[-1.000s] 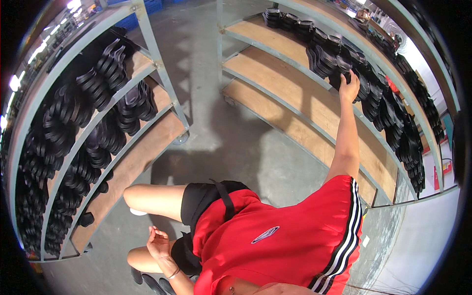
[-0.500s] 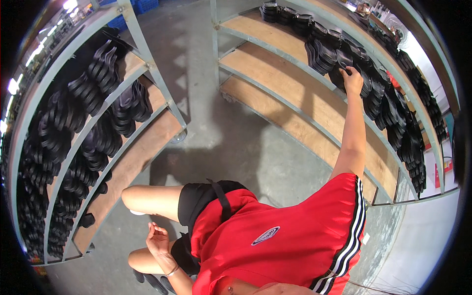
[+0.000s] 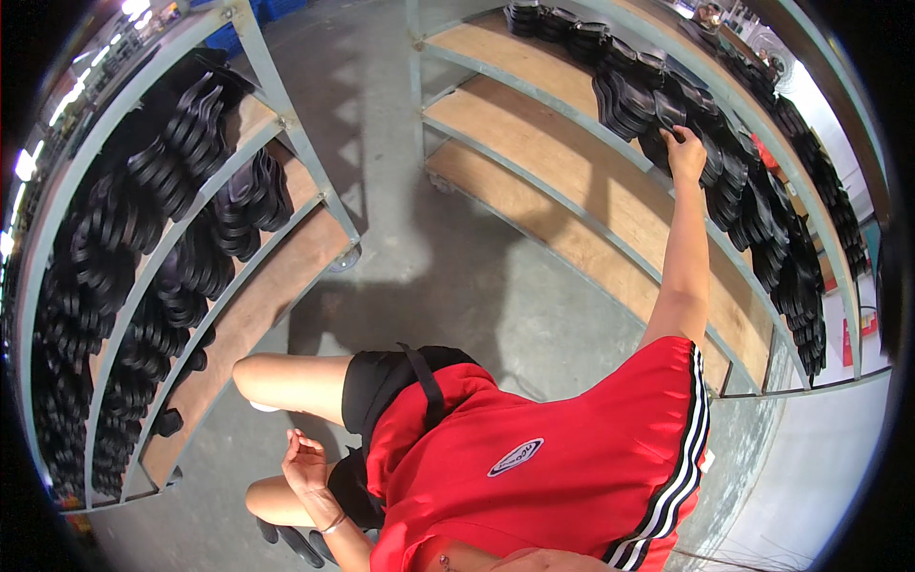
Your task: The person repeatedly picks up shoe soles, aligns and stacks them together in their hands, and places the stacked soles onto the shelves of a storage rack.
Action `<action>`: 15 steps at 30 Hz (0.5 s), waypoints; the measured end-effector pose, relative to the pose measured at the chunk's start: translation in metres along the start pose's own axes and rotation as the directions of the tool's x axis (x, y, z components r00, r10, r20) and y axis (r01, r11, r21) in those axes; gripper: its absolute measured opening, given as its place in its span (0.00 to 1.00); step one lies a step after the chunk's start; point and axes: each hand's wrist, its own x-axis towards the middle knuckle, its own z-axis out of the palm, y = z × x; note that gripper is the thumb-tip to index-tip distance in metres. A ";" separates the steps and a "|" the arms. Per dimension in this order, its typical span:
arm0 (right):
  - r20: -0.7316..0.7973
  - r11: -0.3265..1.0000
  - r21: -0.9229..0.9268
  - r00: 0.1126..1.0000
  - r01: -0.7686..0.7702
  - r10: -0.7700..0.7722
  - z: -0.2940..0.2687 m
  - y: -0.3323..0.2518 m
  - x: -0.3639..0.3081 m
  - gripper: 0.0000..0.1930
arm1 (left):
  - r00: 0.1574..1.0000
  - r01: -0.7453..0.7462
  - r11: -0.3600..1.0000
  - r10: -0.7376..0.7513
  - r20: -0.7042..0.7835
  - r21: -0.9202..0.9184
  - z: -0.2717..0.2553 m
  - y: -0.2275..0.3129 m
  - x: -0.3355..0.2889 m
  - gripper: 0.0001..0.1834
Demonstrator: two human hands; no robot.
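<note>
My right hand (image 3: 685, 154) reaches out to the rack on the right, its thumb and fingers pinching the edge of a black shoe sole (image 3: 654, 148) in a nested row. More black soles (image 3: 624, 105) stand packed along that same shelf, on both sides of the hand. My left hand (image 3: 305, 462) hangs low beside my knee, palm up. Its fingers are loosely bent and a little apart, with nothing visible in them. A thin bracelet (image 3: 334, 523) circles that wrist.
The right-hand rack has bare wooden shelves (image 3: 562, 181) below the soles. On the left, another metal-framed rack (image 3: 257, 67) carries several rows of black soles (image 3: 195, 124). Grey concrete floor (image 3: 381, 286) lies between the racks. Blue crates (image 3: 224, 40) stand at the far end.
My right hand has shifted very slightly at the same row of soles, its fingers now angled more over the edge. The left hand is almost unmoved.
</note>
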 end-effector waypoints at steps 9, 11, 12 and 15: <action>0.076 0.993 0.112 0.996 0.044 -0.053 0.010 0.023 0.012 0.18 | 1.000 0.003 1.000 -0.004 -0.027 -0.022 -0.007 -0.006 0.002 0.07; 0.088 0.992 0.127 0.995 0.029 -0.040 0.013 0.019 0.013 0.20 | 1.000 0.000 1.000 0.000 -0.026 -0.009 -0.007 -0.005 0.000 0.06; 0.086 0.996 0.089 0.996 0.003 -0.011 0.014 0.014 0.012 0.21 | 1.000 -0.005 1.000 0.005 -0.016 -0.004 -0.007 -0.005 -0.001 0.06; 0.068 0.997 0.056 0.996 -0.054 0.050 0.013 0.002 0.009 0.22 | 1.000 -0.017 1.000 0.017 -0.012 -0.010 -0.006 -0.003 -0.002 0.06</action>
